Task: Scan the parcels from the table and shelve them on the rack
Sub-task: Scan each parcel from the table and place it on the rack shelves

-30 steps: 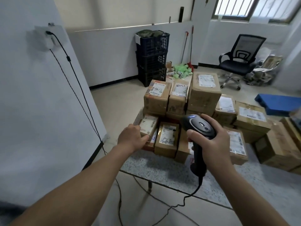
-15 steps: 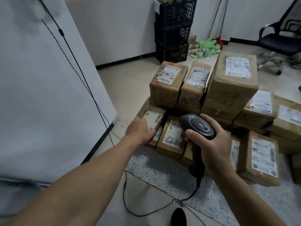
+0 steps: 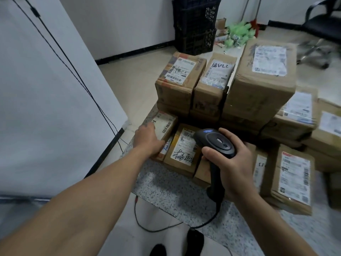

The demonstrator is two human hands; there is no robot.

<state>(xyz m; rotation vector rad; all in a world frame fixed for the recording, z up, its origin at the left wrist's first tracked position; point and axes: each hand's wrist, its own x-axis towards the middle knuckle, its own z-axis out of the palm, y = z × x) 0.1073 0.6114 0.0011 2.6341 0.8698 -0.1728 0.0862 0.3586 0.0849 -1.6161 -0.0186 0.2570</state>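
Observation:
Several cardboard parcels with white labels are stacked on a speckled grey table (image 3: 166, 189). My left hand (image 3: 147, 139) grips a small labelled parcel (image 3: 165, 124) at the near left corner of the pile; its fingers are hidden behind the box. Beside that one lies a parcel with handwriting on its label (image 3: 184, 150). My right hand (image 3: 230, 163) holds a black barcode scanner (image 3: 215, 143) by the handle, its head over the handwritten parcel. The scanner's cable (image 3: 208, 220) hangs off the table's front edge. No rack is in view.
A white wall panel (image 3: 46, 108) with two black cables stands close on the left. Stacked black crates (image 3: 195, 24) sit behind the pile on the floor. An office chair (image 3: 324, 28) is at the far right. My dark shoes (image 3: 193, 242) show below the table edge.
The view has closed in and tilted down on the parcels. My left hand has stayed on the small corner parcel. My right hand keeps the scanner over the pile.

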